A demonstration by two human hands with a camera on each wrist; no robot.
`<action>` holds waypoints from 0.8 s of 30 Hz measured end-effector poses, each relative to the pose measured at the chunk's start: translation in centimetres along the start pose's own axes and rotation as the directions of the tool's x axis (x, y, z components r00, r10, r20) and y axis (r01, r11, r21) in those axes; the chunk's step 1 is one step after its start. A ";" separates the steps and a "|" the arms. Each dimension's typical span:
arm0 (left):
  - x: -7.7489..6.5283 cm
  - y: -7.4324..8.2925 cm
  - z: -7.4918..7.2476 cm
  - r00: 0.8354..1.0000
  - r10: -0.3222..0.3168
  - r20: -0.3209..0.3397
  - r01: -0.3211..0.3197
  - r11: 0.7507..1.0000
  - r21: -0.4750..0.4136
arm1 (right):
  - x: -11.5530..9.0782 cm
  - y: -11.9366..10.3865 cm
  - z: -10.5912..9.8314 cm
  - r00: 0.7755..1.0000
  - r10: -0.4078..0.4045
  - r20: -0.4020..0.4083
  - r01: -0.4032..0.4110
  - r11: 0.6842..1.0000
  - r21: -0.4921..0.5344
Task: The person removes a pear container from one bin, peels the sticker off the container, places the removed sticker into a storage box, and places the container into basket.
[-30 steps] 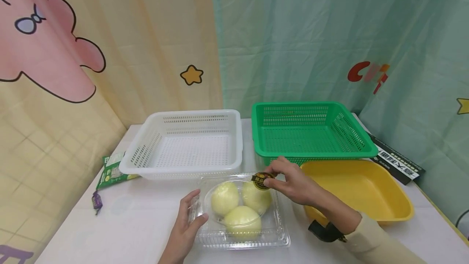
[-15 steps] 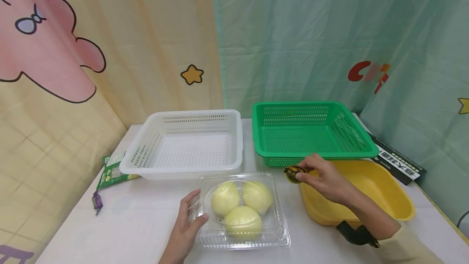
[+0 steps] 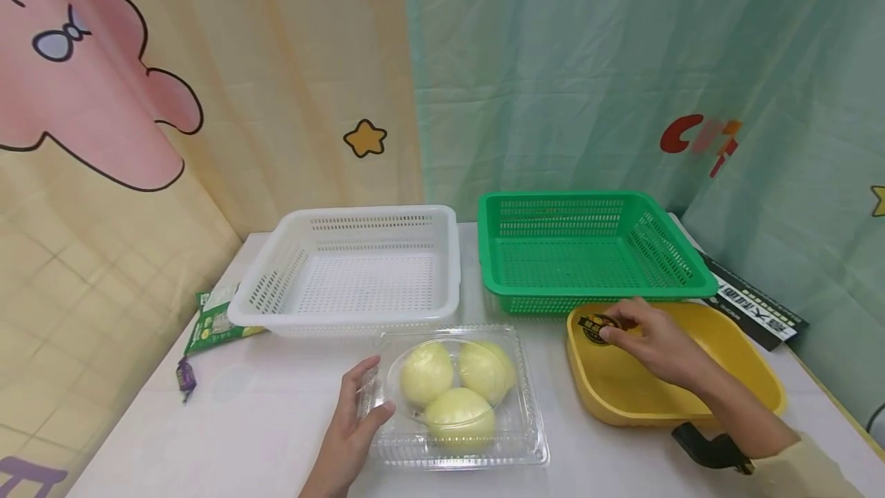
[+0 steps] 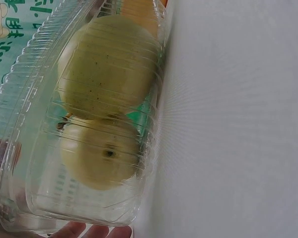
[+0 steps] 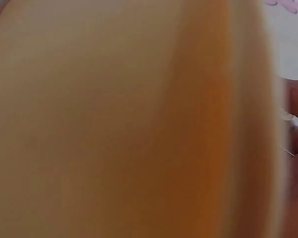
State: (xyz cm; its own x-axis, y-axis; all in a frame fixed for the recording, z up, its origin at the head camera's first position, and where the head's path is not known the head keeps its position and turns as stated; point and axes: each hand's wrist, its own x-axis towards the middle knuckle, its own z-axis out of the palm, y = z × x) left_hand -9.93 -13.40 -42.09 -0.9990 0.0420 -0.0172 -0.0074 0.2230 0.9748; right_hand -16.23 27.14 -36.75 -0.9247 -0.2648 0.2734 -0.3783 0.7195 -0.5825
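My left hand [image 3: 353, 421] grips the left side of a clear plastic clamshell box [image 3: 522, 436], thumb over the lid edge and fingers along the side. Inside lie three pale yellow-green fruits [image 3: 426, 373] that look like pears; in the left wrist view the ribbed plastic wall crosses a large pear [image 4: 107, 67]. Between thumb and fingertips, my right hand [image 3: 657, 344] pinches a round black-and-gold sticker [image 3: 596, 329] over the left part of the yellow basin [image 3: 615, 413]. The blurred basin wall [image 5: 203, 124] fills most of the right wrist view and hides most of that hand.
A white basket [image 3: 346, 321] and a green basket [image 3: 535, 303] stand side by side at the back. At left lie a green snack packet [image 3: 214, 329] and a purple-wrapped candy [image 3: 186, 376]. A black-and-white printed strip [image 3: 750, 302] lies at the right edge.
My right hand has carried the sticker rightward, from over the box's upper right corner to over the yellow basin. The left hand and the box have stayed in place.
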 end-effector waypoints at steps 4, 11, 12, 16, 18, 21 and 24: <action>0.0 0.0 0.0 1.000 -0.002 -0.002 0.002 1.000 -0.012 | -0.2 1.2 -0.4 1.000 0.018 0.010 -0.017 0.999 -0.034; 0.0 0.0 0.0 1.000 0.000 -0.006 0.000 1.000 -0.005 | -0.6 3.1 -1.0 0.998 0.060 0.024 -0.058 0.995 -0.081; 0.0 0.0 0.0 1.000 0.000 -0.006 0.000 1.000 -0.003 | -0.6 3.4 -1.2 0.997 0.066 0.033 -0.063 0.995 -0.082; 0.0 0.0 0.0 1.000 0.002 -0.005 -0.002 1.000 -0.003 | -0.7 4.2 -1.6 0.994 0.090 0.063 -0.085 0.993 -0.085; 0.0 0.1 0.0 1.000 0.003 -0.005 -0.003 1.000 -0.004 | -0.8 4.6 -1.7 0.991 0.105 0.084 -0.099 0.992 -0.076; 0.0 0.1 0.0 1.000 0.000 -0.006 0.000 1.000 0.003 | -1.0 5.3 -1.8 0.987 0.116 0.109 -0.110 0.992 -0.057; 0.0 0.2 0.1 1.000 -0.011 -0.008 0.011 1.000 0.006 | -1.2 5.9 -1.8 0.985 0.121 0.125 -0.116 0.992 -0.044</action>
State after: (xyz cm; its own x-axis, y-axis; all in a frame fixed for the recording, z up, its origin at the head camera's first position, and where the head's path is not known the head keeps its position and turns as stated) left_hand -9.90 -13.28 -41.92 -0.9991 0.0322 -0.0259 -0.0178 0.2291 0.9732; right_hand -17.26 32.87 -39.08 -0.9617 -0.2542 0.1027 -0.2659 0.7729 -0.5762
